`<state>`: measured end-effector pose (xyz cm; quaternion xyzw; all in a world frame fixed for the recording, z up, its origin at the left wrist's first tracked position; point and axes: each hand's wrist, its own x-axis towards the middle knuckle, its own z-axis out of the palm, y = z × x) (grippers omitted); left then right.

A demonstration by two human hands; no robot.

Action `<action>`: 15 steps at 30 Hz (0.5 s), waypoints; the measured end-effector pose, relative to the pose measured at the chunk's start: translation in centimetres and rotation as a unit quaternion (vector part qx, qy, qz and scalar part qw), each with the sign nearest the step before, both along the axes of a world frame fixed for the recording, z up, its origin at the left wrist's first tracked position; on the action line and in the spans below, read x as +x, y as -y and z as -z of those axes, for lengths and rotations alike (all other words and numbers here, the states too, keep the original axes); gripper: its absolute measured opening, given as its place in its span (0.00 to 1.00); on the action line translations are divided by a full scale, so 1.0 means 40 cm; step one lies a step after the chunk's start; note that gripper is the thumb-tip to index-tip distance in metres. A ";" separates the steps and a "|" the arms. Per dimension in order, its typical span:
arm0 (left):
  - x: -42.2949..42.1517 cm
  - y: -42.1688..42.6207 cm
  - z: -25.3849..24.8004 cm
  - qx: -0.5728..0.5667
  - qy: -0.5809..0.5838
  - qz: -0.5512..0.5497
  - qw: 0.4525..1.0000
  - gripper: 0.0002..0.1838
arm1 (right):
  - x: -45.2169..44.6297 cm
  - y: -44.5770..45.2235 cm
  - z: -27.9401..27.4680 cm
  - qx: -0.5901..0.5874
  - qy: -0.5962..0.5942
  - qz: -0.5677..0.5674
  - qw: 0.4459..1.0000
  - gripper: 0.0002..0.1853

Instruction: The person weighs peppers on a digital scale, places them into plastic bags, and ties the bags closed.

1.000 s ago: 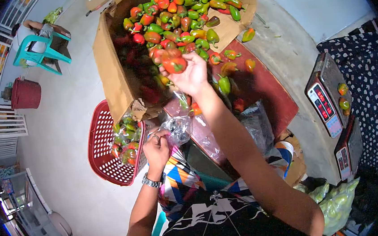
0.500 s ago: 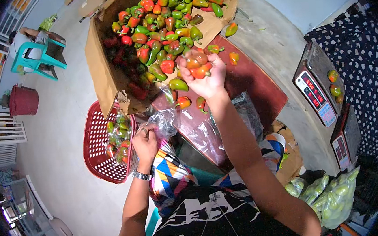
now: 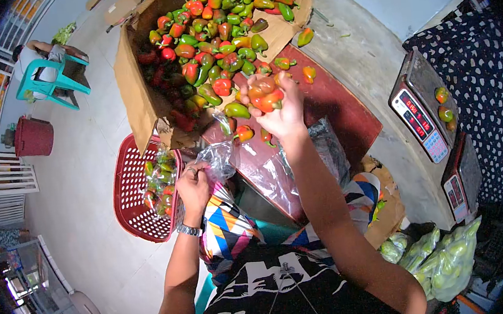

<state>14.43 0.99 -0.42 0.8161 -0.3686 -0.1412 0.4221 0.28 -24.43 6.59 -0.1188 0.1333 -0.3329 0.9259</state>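
My right hand (image 3: 287, 113) is raised over the red tabletop (image 3: 343, 113), fingers curled around red-orange bell peppers (image 3: 266, 100); they look like two, though the palm hides part of them. My left hand (image 3: 193, 191) pinches a crumpled clear plastic bag (image 3: 219, 161) above my left thigh. Just beyond the hands, a torn cardboard box (image 3: 134, 86) lies tipped, with a heap of green, red and mixed peppers (image 3: 217, 34) spilling from it. A few loose peppers (image 3: 243, 134) rest on the tabletop near the bag.
Beside my left hand stands a red perforated basket (image 3: 128, 194) holding bagged peppers (image 3: 161, 183). More clear bags (image 3: 277, 175) lie on the tabletop. To the right are two digital scales (image 3: 418, 112), one bearing peppers (image 3: 443, 104), and filled bags (image 3: 452, 259). A person sits on a teal chair (image 3: 41, 76).
My right hand has come slightly nearer to me with the peppers still in its grasp. My left hand stays at the plastic bag. The whole view has shifted a little.
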 end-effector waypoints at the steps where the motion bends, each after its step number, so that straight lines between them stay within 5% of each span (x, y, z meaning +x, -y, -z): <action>1: 0.006 0.000 0.004 -0.001 0.010 0.006 1.000 0.12 | -0.008 -0.003 0.023 -0.026 0.031 -0.014 0.999 0.25; 7: -0.001 0.001 -0.001 0.024 0.018 0.012 0.999 0.11 | -0.100 -0.027 0.142 -0.035 0.247 -0.079 0.965 0.26; 14: -0.002 0.003 -0.003 0.030 0.006 0.007 1.000 0.12 | -0.146 -0.039 0.102 -0.062 0.310 -0.106 0.943 0.29; 15: -0.005 0.004 -0.004 0.029 0.005 0.006 1.000 0.12 | -0.169 -0.041 0.097 -0.052 0.249 -0.063 0.965 0.30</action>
